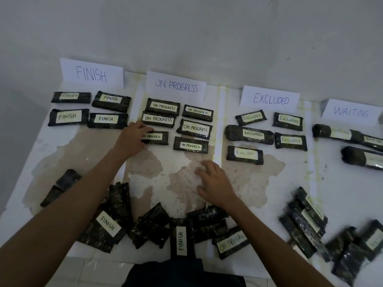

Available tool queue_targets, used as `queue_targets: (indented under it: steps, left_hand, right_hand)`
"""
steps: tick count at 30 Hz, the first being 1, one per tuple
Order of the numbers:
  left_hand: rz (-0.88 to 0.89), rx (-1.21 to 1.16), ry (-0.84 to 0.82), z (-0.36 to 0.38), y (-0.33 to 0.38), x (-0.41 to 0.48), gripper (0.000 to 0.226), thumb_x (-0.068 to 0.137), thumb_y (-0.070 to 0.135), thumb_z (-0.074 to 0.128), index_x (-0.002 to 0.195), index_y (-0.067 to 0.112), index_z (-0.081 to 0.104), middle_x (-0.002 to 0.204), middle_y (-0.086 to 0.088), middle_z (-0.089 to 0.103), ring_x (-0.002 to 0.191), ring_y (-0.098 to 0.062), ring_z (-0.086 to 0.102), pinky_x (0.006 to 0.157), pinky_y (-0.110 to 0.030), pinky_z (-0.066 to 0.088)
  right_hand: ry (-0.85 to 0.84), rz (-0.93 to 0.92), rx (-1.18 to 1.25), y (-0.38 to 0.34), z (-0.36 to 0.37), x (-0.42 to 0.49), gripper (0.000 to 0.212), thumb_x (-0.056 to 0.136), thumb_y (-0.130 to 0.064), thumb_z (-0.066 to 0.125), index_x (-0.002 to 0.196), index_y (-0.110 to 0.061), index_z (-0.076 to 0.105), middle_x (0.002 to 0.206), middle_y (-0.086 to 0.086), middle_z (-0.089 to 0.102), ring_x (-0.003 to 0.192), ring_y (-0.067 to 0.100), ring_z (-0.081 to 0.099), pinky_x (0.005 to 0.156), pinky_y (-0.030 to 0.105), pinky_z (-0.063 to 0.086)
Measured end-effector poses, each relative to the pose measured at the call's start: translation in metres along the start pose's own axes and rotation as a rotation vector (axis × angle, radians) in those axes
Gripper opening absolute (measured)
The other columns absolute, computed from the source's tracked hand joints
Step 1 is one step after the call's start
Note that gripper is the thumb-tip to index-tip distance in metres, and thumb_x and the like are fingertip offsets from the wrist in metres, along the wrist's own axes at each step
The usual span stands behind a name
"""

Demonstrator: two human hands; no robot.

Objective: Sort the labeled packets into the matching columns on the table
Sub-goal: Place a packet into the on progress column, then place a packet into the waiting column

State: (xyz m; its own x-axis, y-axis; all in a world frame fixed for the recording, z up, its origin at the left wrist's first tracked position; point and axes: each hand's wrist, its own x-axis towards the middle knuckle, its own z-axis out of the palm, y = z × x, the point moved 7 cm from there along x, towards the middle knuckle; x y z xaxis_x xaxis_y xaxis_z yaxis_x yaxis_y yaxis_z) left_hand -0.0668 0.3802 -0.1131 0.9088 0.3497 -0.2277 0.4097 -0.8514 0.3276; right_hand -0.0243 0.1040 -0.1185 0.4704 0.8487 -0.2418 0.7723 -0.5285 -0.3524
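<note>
Dark wrapped packets with pale labels lie in columns under paper signs FINISH (91, 73), ON PROGRESS (176, 85), EXCLUDED (270, 98) and WAITING (351, 111). My left hand (132, 137) rests on the left end of an ON PROGRESS packet (156, 138) in the lower left of that column, fingers curled over it. My right hand (215, 184) hovers flat over bare table below the column, fingers spread, holding nothing. Near the front edge lie unsorted packets, among them a FINISH packet (107, 225), another FINISH packet (181, 240) and an ON PROGRESS packet (231, 242).
The white table (62, 146) has stained, peeled patches in the middle. A second heap of unsorted packets (310, 220) sits at the front right. One packet (60, 186) lies alone at the left. A grey wall stands behind the signs.
</note>
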Motion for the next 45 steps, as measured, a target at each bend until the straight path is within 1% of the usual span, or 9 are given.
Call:
queue_targets:
  steps: [8, 14, 19, 22, 26, 30, 36, 40, 45]
  left_hand:
    - [-0.014, -0.036, 0.045, -0.003, 0.014, -0.019, 0.061, 0.068, 0.003, 0.072, 0.127, 0.009, 0.054, 0.123, -0.019, 0.050, 0.107, -0.039, 0.048, 0.089, -0.046, 0.043]
    - [-0.027, -0.222, 0.034, 0.014, 0.059, -0.086, 0.045, 0.079, 0.011, 0.064, 0.123, 0.010, 0.056, 0.121, -0.018, 0.052, 0.112, -0.036, 0.047, 0.096, -0.045, 0.041]
    - [-0.050, -0.411, -0.081, 0.051, 0.106, -0.153, 0.035, 0.085, 0.016, 0.060, 0.120, 0.014, 0.058, 0.119, -0.009, 0.052, 0.112, -0.026, 0.046, 0.097, -0.032, 0.035]
    - [-0.159, -0.565, -0.087, 0.056, 0.124, -0.176, 0.033, 0.088, 0.023, 0.058, 0.120, 0.017, 0.057, 0.122, -0.004, 0.050, 0.114, -0.020, 0.048, 0.096, -0.029, 0.037]
    - [-0.408, -0.822, -0.164, 0.052, 0.144, -0.197, 0.039, 0.092, 0.037, 0.052, 0.127, 0.021, 0.050, 0.118, -0.001, 0.051, 0.104, -0.015, 0.053, 0.089, -0.031, 0.045]
    - [-0.491, -1.247, -0.259, 0.054, 0.161, -0.204, 0.029, 0.093, 0.018, 0.054, 0.121, 0.014, 0.053, 0.116, -0.009, 0.060, 0.091, -0.020, 0.067, 0.076, -0.031, 0.056]
    - [-0.395, -1.264, -0.198, 0.042, 0.160, -0.198, 0.037, 0.088, 0.000, 0.057, 0.119, 0.021, 0.056, 0.115, -0.006, 0.060, 0.092, -0.021, 0.066, 0.065, -0.024, 0.057]
    - [-0.385, -1.230, -0.207, 0.042, 0.159, -0.197, 0.042, 0.089, 0.005, 0.057, 0.126, 0.023, 0.050, 0.116, -0.005, 0.059, 0.094, -0.021, 0.064, 0.059, -0.020, 0.053]
    - [-0.505, -1.268, -0.144, 0.044, 0.157, -0.190, 0.034, 0.089, 0.017, 0.059, 0.122, 0.017, 0.051, 0.112, -0.005, 0.064, 0.093, -0.016, 0.064, 0.068, -0.026, 0.047]
  right_hand:
    - [-0.103, -0.085, 0.073, -0.007, -0.010, -0.025, 0.043, 0.077, -0.020, 0.065, 0.119, -0.013, 0.061, 0.125, 0.013, 0.056, 0.113, 0.034, 0.052, 0.093, 0.047, 0.046]
    - [-0.284, -0.078, -0.105, -0.018, 0.005, -0.071, 0.051, 0.079, -0.018, 0.066, 0.128, -0.019, 0.054, 0.128, 0.005, 0.053, 0.113, 0.028, 0.048, 0.092, 0.038, 0.039]
    - [-0.178, 0.056, -0.074, -0.017, 0.007, -0.087, 0.053, 0.077, -0.007, 0.063, 0.128, -0.014, 0.052, 0.120, 0.012, 0.052, 0.107, 0.032, 0.050, 0.087, 0.039, 0.041]
    - [-0.097, 0.060, 0.006, -0.023, -0.006, -0.085, 0.033, 0.072, 0.001, 0.065, 0.105, -0.003, 0.063, 0.103, 0.016, 0.056, 0.091, 0.037, 0.056, 0.073, 0.043, 0.049]
    - [0.204, -0.067, 0.077, -0.042, -0.041, -0.094, 0.025, 0.063, 0.007, 0.072, 0.085, -0.003, 0.065, 0.083, 0.012, 0.058, 0.074, 0.031, 0.053, 0.059, 0.040, 0.047]
    - [0.399, -0.154, 0.076, -0.059, -0.066, -0.107, 0.026, 0.062, 0.008, 0.072, 0.085, -0.003, 0.065, 0.084, 0.012, 0.058, 0.075, 0.028, 0.050, 0.060, 0.039, 0.044]
    - [0.282, -0.113, 0.119, -0.050, -0.061, -0.116, 0.037, 0.066, -0.019, 0.083, 0.099, -0.012, 0.066, 0.113, 0.009, 0.063, 0.099, 0.029, 0.058, 0.083, 0.043, 0.047]
    - [0.205, -0.054, 0.190, -0.046, -0.059, -0.116, 0.037, 0.069, -0.021, 0.081, 0.100, -0.013, 0.062, 0.106, 0.005, 0.062, 0.091, 0.023, 0.056, 0.078, 0.041, 0.050]
    - [0.097, 0.214, 0.517, -0.039, -0.050, -0.117, 0.054, 0.071, -0.027, 0.081, 0.118, -0.019, 0.055, 0.105, -0.001, 0.056, 0.084, 0.012, 0.056, 0.076, 0.026, 0.051]
